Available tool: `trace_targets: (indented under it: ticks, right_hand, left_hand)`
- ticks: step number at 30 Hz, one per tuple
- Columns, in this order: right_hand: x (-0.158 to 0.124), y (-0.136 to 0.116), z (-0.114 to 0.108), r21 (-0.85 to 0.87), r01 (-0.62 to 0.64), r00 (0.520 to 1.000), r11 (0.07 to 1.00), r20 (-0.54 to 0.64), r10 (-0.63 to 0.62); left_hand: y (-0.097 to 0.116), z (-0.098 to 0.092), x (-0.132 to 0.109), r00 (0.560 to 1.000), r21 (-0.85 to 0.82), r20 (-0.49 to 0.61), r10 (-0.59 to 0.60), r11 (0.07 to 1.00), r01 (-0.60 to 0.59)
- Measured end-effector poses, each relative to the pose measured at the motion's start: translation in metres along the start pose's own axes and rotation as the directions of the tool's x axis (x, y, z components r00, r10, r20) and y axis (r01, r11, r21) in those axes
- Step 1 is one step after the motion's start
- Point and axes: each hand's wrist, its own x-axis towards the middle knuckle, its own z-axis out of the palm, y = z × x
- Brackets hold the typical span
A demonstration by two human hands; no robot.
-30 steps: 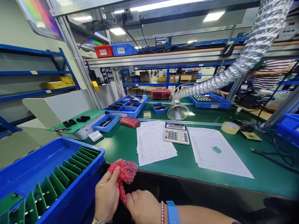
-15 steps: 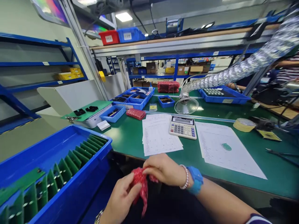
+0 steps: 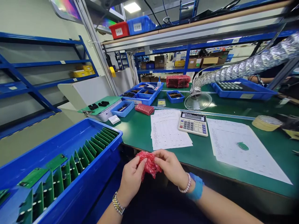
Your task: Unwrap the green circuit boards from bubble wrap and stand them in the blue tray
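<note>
A crumpled piece of red bubble wrap (image 3: 149,165) is bunched between my left hand (image 3: 132,180) and my right hand (image 3: 169,165), just in front of the green bench edge. The fingers of both hands pinch it from either side. To the left stands a blue crate (image 3: 46,146), its slots holding several upright green circuit boards (image 3: 81,158). My left hand is nearest this crate, without touching it.
A green workbench (image 3: 233,165) carries printed sheets (image 3: 171,129), a calculator (image 3: 192,123), tape (image 3: 266,123), and small blue trays (image 3: 140,96). A silver flexible duct (image 3: 245,67) crosses behind them. Blue shelving stands left and behind.
The red wrap no longer hangs in a long strip and is now bunched tighter between my hands. My hands have moved closer together, and the view has swung slightly.
</note>
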Motion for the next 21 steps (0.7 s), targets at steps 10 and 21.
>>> trace_targets:
  ticks: [10,21]
  right_hand:
    - [0.0,0.021,-0.009,0.361,-0.362,0.912,0.859,0.328,0.247]
    - [-0.022,0.029,-0.008,0.428,-0.352,0.856,0.832,0.507,0.101]
  left_hand:
    - [0.011,0.002,-0.015,0.963,-0.107,0.258,0.077,0.993,-0.051]
    - [0.024,-0.009,-0.024,0.748,-0.41,0.664,-0.005,0.833,0.37]
